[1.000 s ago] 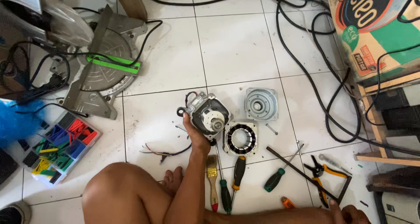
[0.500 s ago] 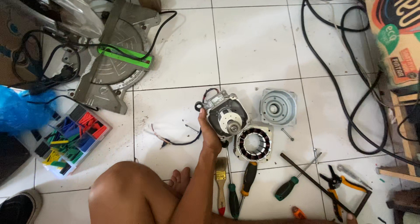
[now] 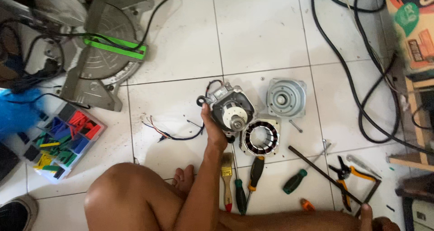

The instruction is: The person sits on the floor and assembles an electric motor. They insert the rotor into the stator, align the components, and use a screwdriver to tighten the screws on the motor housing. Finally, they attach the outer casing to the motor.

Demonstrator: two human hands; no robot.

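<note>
White tiled floor (image 3: 262, 37) underneath. Left hand (image 3: 213, 130) wrapped around the motor housing (image 3: 229, 110), tilted above the tiles. Right hand (image 3: 368, 215) barely in view, grip impossible to tell. Stator (image 3: 261, 137) just beside, end cover (image 3: 285, 97) beyond.

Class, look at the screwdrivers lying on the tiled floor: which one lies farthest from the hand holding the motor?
The small orange-handled screwdriver, lowest in view. The green-handled ones and the black-and-orange one lie closer to the left hand.

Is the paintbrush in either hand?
No, the paintbrush lies on the floor tile beside the screwdrivers; the left hand holds the motor housing.
</note>
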